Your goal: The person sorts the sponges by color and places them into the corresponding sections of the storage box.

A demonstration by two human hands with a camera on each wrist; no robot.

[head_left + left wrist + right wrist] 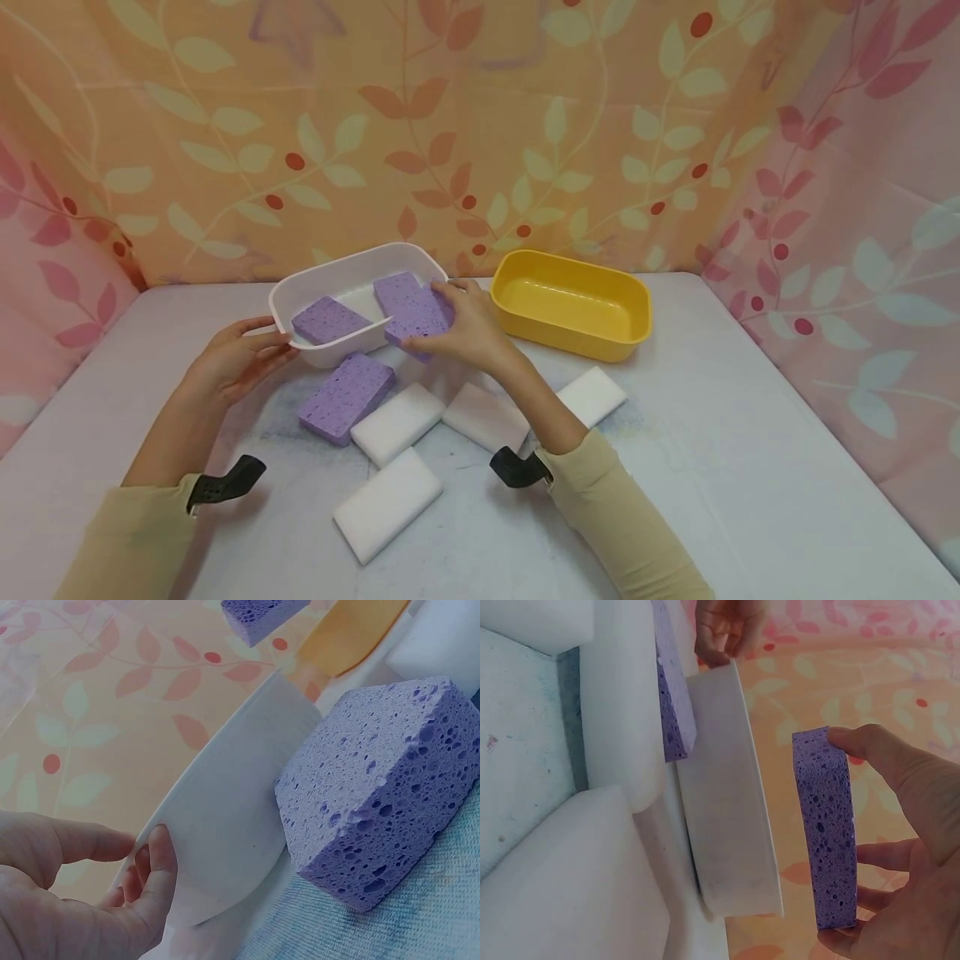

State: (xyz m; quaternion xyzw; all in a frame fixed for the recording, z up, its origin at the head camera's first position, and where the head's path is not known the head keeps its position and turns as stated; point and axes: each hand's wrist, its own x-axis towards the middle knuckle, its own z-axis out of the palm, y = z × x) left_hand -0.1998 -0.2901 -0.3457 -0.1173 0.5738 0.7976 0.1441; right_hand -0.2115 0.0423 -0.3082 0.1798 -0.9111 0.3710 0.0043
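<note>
My right hand (471, 329) pinches a purple sponge (412, 310) between thumb and fingertips, over the right end of a white plastic bin (330, 356). In the right wrist view this held sponge (826, 832) stands on edge beside the bin's outer wall (727, 802). At the bin's left end, my left hand (242, 362) grips the rim with thumb and fingers, as the left wrist view also shows on the white wall (217, 802). One purple sponge (327, 321) lies inside the bin. Another purple sponge (348, 398) rests on the cloth just in front of it.
A yellow bin (570, 333) stands to the right of the white one. Several white sponge blocks (388, 504) lie on the pale cloth between my forearms, one (592, 397) near the yellow bin. A patterned curtain (480, 125) rises behind both bins.
</note>
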